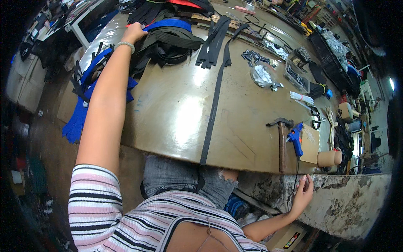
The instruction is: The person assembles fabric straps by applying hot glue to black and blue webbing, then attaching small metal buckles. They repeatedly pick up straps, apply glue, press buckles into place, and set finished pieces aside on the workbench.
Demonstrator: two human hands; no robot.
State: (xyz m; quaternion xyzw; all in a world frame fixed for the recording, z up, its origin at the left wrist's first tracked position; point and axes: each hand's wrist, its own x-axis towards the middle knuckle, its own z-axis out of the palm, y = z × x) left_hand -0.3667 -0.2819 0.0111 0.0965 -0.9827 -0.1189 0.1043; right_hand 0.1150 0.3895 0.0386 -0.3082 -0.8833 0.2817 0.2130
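Observation:
My left arm stretches to the far left of the table, where my left hand [136, 32] is closed at the end of a blue webbing strap [172, 24]. Beside it lies a coiled heap of dark webbing [172, 44]. A bit of red shows by the fingers, too small to name. My right hand [303, 194] is low at the right, off the table's front edge, its fingers loosely bent and apart with nothing visible in them. Closest to it on the table are a blue glue gun [296, 138] and a hammer [282, 145]. One long dark strap [214, 107] runs down the tabletop to the front edge.
Short black straps [214, 42] lie at the back. A bowl of metal clips [263, 75], a clear tray [297, 76], scissors [315, 116] and a cardboard roll [329, 158] are along the right. Blue straps [82, 113] hang off the left edge. The glue gun's cord drops past the front edge.

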